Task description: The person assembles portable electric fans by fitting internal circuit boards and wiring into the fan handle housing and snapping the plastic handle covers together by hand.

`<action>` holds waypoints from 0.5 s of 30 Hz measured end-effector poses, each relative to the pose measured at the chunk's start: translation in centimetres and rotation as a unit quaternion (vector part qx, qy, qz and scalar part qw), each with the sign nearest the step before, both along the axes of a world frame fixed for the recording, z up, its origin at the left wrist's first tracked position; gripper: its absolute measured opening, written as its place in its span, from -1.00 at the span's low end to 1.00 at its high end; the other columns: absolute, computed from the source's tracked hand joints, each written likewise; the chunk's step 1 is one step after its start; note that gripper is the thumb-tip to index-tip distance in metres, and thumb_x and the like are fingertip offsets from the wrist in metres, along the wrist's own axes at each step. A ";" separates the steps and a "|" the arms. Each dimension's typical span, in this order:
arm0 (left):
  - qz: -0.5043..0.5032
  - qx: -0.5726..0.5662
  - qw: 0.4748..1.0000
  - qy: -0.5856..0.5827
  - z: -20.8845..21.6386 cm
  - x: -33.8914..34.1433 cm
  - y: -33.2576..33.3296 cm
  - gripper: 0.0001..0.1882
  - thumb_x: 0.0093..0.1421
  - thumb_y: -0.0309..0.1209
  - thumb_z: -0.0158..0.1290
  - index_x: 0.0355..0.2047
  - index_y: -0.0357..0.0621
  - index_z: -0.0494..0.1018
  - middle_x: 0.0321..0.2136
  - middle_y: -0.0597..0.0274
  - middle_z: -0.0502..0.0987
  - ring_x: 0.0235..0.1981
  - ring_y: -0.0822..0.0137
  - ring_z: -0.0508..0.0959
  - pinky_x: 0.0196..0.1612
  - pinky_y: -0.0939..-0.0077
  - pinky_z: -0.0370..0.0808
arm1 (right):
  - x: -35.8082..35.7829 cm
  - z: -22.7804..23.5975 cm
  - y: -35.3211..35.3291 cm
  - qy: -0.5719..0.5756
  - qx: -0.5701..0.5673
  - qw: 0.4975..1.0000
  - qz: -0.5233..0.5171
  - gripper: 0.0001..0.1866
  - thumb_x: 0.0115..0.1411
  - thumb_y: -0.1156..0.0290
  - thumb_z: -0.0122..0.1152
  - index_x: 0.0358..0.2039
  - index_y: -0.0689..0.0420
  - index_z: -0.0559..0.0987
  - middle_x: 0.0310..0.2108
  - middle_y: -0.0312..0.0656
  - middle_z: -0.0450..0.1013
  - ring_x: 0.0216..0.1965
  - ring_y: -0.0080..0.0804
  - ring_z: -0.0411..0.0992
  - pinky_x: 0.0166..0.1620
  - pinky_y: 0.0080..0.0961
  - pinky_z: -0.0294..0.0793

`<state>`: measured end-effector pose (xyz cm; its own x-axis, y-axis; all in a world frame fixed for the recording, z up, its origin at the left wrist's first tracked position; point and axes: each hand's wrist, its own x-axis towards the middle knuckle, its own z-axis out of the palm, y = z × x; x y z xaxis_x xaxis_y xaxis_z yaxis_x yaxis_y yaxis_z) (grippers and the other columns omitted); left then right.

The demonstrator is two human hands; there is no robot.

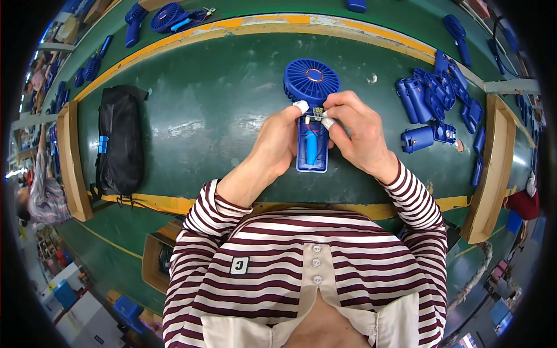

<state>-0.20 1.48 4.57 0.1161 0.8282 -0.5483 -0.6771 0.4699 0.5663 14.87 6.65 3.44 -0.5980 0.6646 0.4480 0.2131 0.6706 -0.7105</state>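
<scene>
A blue handheld fan lies on the green table with its round head pointing away from me. Its handle is uncovered, showing a light-blue battery cell with thin red and dark wires. Near the neck of the handle sits a small circuit board with a tiny display. My left hand grips the handle from the left, its thumb in a white finger cover. From the right, my right hand pinches the circuit board at its edge; a fingertip there is also covered in white.
On the right lies a pile of blue plastic housing parts. A black bag with a blue clip lies at left. Cardboard trays flank the table. Past the yellow-orange strip, more blue fans rest on a green surface.
</scene>
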 end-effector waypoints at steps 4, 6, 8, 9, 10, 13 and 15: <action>0.000 -0.005 0.999 -0.033 -0.3 -0.3 -0.1 -0.70 0.22 -0.34 -0.28 -0.20 -0.34 0.29 -0.39 0.07 0.47 -0.43 0.19 0.53 -0.33 0.31 0.51 | 0.1 0.5 0.2 -0.014 -0.041 0.999 0.023 -0.89 -0.08 0.76 0.04 -0.47 0.35 0.42 -0.33 -0.11 0.36 -0.49 -0.39 0.42 -0.60 -0.60 0.43; 0.027 -0.023 0.999 -0.025 -0.4 -0.1 -0.1 -0.71 0.22 -0.36 -0.26 -0.21 -0.34 0.31 -0.40 0.10 0.47 -0.44 0.24 0.53 -0.34 0.33 0.51 | 0.1 0.4 0.3 -0.025 -0.017 0.999 0.028 -0.87 -0.10 0.76 0.04 -0.47 0.34 0.42 -0.33 -0.10 0.36 -0.47 -0.34 0.42 -0.55 -0.57 0.43; 0.053 -0.040 0.998 -0.017 -0.7 -0.2 -0.3 -0.73 0.22 -0.37 -0.24 -0.22 -0.33 0.32 -0.40 0.14 0.48 -0.44 0.28 0.52 -0.35 0.35 0.50 | 0.1 0.4 0.4 -0.036 0.007 0.999 0.033 -0.86 -0.12 0.76 0.04 -0.47 0.34 0.42 -0.33 -0.08 0.35 -0.45 -0.30 0.42 -0.50 -0.54 0.43; 0.027 -0.033 0.999 0.012 -1.1 -0.5 -0.4 -0.76 0.22 -0.39 -0.22 -0.26 -0.32 0.35 -0.42 0.17 0.48 -0.45 0.33 0.52 -0.35 0.39 0.50 | 0.1 0.5 0.5 -0.045 0.025 0.998 0.038 -0.83 -0.16 0.75 0.05 -0.46 0.33 0.41 -0.33 -0.08 0.34 -0.40 -0.22 0.40 -0.41 -0.46 0.42; 0.002 -0.026 0.999 0.042 -1.3 -0.7 -0.5 -0.78 0.21 -0.40 -0.19 -0.29 -0.30 0.38 -0.43 0.20 0.48 -0.45 0.38 0.51 -0.36 0.42 0.50 | 0.1 0.6 0.5 -0.053 0.042 0.997 0.044 -0.80 -0.19 0.74 0.06 -0.46 0.33 0.40 -0.34 -0.07 0.33 -0.35 -0.15 0.37 -0.32 -0.39 0.40; -0.008 -0.035 0.997 0.063 -1.0 -0.7 -0.9 -0.79 0.21 -0.37 -0.16 -0.37 -0.25 0.42 -0.46 0.24 0.49 -0.47 0.44 0.50 -0.37 0.47 0.49 | 0.1 0.5 0.4 -0.065 0.045 0.995 0.055 -0.79 -0.19 0.74 0.06 -0.44 0.33 0.40 -0.33 -0.06 0.32 -0.32 -0.13 0.36 -0.30 -0.39 0.40; -0.002 -0.033 0.998 0.055 -1.1 -0.8 -1.0 -0.79 0.20 -0.37 -0.14 -0.39 -0.24 0.42 -0.46 0.24 0.48 -0.48 0.43 0.49 -0.38 0.46 0.49 | 0.2 0.4 0.3 -0.070 0.054 0.995 0.055 -0.81 -0.17 0.74 0.06 -0.44 0.33 0.40 -0.33 -0.05 0.34 -0.35 -0.14 0.38 -0.31 -0.42 0.40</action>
